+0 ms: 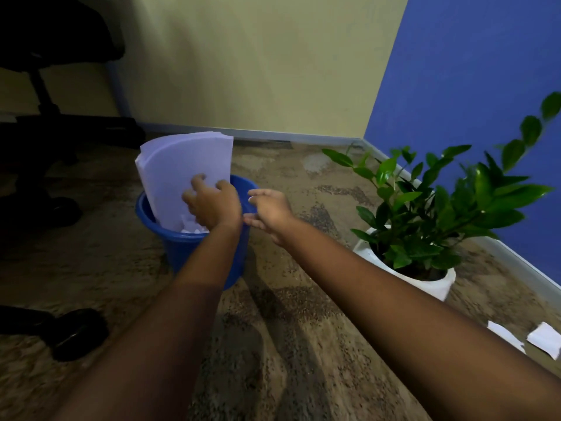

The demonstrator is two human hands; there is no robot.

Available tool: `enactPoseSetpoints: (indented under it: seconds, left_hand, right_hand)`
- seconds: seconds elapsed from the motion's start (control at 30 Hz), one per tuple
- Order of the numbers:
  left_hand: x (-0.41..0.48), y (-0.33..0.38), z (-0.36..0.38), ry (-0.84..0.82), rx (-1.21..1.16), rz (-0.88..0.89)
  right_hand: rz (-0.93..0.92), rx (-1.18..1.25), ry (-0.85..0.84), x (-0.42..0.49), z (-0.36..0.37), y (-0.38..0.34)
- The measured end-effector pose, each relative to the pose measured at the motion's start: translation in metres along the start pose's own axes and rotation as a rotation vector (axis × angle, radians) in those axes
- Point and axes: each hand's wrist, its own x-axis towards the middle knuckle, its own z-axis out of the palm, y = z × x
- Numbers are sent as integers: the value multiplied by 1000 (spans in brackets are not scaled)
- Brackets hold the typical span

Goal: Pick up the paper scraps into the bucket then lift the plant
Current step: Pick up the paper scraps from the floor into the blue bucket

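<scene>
Paper scraps (506,335) lie on the floor, well right of your open, empty right hand (267,212). Your left hand (212,205), fingers spread, presses sheets (185,171) into the bucket (179,244) (a shove could tip it), plant (425,208) nearby.

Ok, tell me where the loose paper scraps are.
In the head view, two paper scraps lie on the carpet at the lower right edge, near the white plant pot.

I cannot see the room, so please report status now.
Left hand open over bucket, on paper sheets. Right hand open, empty. Two scraps on floor. Plant not lifted.
</scene>
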Motion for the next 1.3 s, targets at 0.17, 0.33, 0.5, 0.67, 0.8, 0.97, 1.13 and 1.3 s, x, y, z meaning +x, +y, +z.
enactPoseSetpoints:
  seconds: [0.17,0.33,0.5,0.67,0.8,0.97,1.13,1.3]
  left_hand:
    - [-59,-12,35,-224,272,450]
    - [-115,-19,59,-502,479,533]
    - [-168,-33,80,-881,688,813]
    - [-222,-54,115,-1141,822,1017]
    - [-247,-86,139,-1193,1094,1030]
    - [-251,-120,150,-1119,1397,964]
    - [-257,-136,153,-839,1349,968]
    - [-258,-163,162,-693,1321,1109]
  right_hand:
    - [-35,-92,35,-19,-56,17]
    - [-35,-191,50,-48,-131,46]
    - [41,-482,-19,-80,-225,78]
    - [143,-675,-7,-102,-315,103]
    - [216,-741,62,-109,-361,126]
    - [205,-824,189,-107,-399,165]
    - [201,-882,101,-104,-414,205]
    - [177,-887,112,-103,-428,223]
